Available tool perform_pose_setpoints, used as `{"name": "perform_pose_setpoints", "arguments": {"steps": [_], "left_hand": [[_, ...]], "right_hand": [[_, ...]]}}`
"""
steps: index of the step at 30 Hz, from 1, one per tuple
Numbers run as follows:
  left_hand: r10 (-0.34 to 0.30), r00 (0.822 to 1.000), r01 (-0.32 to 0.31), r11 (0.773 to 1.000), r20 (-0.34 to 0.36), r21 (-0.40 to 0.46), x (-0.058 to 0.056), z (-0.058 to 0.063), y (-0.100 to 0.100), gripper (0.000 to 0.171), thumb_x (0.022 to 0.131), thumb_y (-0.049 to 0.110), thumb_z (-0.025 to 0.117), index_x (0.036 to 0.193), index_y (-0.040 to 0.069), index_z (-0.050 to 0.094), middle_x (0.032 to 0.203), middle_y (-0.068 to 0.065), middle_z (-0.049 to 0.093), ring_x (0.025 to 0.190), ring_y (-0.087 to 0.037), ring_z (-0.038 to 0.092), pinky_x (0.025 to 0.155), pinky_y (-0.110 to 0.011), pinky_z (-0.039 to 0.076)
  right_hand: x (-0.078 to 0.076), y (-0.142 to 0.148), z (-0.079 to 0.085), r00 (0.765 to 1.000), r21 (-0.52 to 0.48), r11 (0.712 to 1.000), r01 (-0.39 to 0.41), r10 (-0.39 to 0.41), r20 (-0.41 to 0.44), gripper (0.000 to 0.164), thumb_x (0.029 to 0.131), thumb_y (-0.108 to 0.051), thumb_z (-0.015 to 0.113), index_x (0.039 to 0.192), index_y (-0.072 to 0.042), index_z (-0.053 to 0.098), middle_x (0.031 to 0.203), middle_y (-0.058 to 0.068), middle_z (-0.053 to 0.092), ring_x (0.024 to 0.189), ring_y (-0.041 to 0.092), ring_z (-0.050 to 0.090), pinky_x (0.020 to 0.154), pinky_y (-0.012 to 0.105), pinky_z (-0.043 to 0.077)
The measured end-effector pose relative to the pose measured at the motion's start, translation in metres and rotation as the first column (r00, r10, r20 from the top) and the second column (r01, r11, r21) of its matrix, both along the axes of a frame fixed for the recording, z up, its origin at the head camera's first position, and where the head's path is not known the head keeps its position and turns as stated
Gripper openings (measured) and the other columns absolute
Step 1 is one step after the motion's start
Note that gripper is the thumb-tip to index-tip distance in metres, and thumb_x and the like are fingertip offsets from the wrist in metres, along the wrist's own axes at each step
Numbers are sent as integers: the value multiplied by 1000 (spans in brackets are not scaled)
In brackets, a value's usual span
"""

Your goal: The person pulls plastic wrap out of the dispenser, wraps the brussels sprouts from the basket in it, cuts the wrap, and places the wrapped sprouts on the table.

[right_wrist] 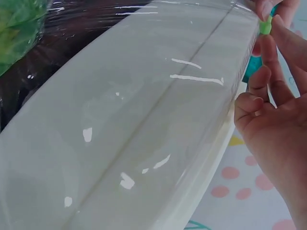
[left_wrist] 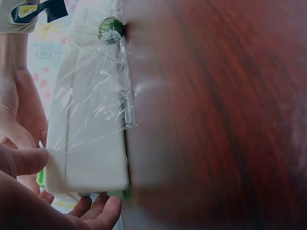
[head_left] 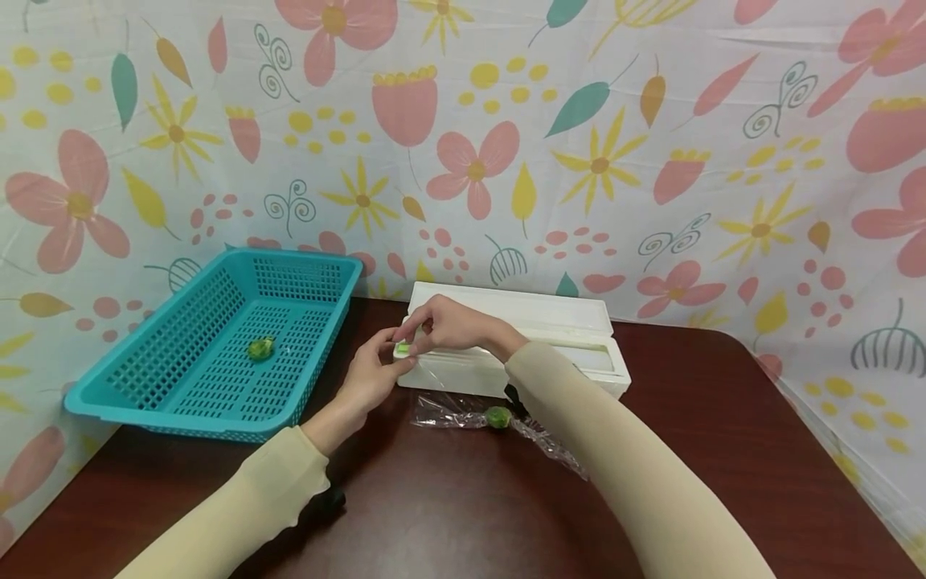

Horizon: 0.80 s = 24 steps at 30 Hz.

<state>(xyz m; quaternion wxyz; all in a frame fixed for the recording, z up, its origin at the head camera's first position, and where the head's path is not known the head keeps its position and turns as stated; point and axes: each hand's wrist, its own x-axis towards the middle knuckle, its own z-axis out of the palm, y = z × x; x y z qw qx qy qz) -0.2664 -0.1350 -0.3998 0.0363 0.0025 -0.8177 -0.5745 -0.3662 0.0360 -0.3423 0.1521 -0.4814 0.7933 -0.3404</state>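
A white cling film dispenser box [head_left: 470,371] lies on the table with its lid raised. At its left end my left hand [head_left: 367,378] grips the corner, thumb above and fingers around the end in the left wrist view. My right hand [head_left: 452,326] pinches a small green slide cutter [right_wrist: 265,26] at that same end. Clear cling film [left_wrist: 98,91] hangs over the front of the box and onto the table. Partly wrapped in this film is a small round green vegetable [head_left: 497,416], in front of the box.
To the left stands a turquoise plastic basket [head_left: 318,354] holding another small green vegetable [head_left: 260,348]. A floral curtain [head_left: 448,96] hangs right behind the table [head_left: 448,515]. The open lid [head_left: 521,304] leans close to the curtain.
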Motion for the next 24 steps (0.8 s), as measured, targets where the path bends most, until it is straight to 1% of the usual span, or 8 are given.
{"name": "perform_pose_setpoints", "arguments": {"steps": [3, 5, 9, 11, 18, 24], "left_hand": [[-23, 1000, 23, 1000, 10, 21, -1, 1, -1, 54, 100, 12, 71, 150, 10, 53, 148, -20, 55, 131, -34, 52, 107, -53, 44], [-33, 999, 32, 998, 30, 52, -2, 1, -2, 55, 100, 11, 71, 152, 10, 52, 149, -20, 55, 132, -34, 51, 108, -53, 43], [-52, 996, 43, 994, 77, 105, -4, 2, -5, 57, 101, 11, 69, 154, 12, 50, 150, -18, 52, 134, -34, 48, 111, -55, 42], [-62, 994, 51, 992, 88, 118, -4, 3, -4, 55, 101, 11, 69, 154, 12, 51, 149, -18, 53, 133, -35, 49, 110, -55, 42], [-76, 994, 69, 993, 76, 99, -5, 3, -4, 52, 101, 10, 68, 151, 11, 54, 143, -20, 55, 128, -34, 50, 105, -52, 44], [-79, 993, 72, 994, 84, 79, -4, 5, -3, 49, 101, 10, 68, 148, 9, 56, 141, -21, 55, 124, -34, 53, 103, -51, 44]], "right_hand": [[0, -4, -1, 1000, 21, 1000, -3, 3, -16, 24, 90, 3, 74, 114, 2, 79, 93, 4, 76, 57, 9, 42, 59, 24, 36], [1, -6, -1, 1000, 32, 999, 4, -3, -19, 23, 91, 3, 73, 113, 2, 80, 93, 4, 76, 58, 9, 42, 59, 24, 37], [2, -8, -1, 1000, 50, 998, 25, -25, -6, 23, 91, 3, 73, 113, 2, 80, 93, 2, 76, 60, 9, 44, 60, 24, 37], [3, -7, 0, 999, 62, 997, 38, -38, -3, 23, 91, 2, 73, 113, 1, 80, 93, 2, 76, 62, 9, 44, 60, 24, 38], [3, -2, 0, 998, 87, 994, 69, -70, 8, 22, 91, -3, 78, 112, -3, 82, 95, 1, 78, 64, 8, 46, 62, 23, 39], [6, 1, 2, 998, 75, 995, 68, -68, 3, 20, 91, -2, 79, 111, -2, 82, 89, 2, 76, 63, 9, 48, 62, 24, 41]]}}
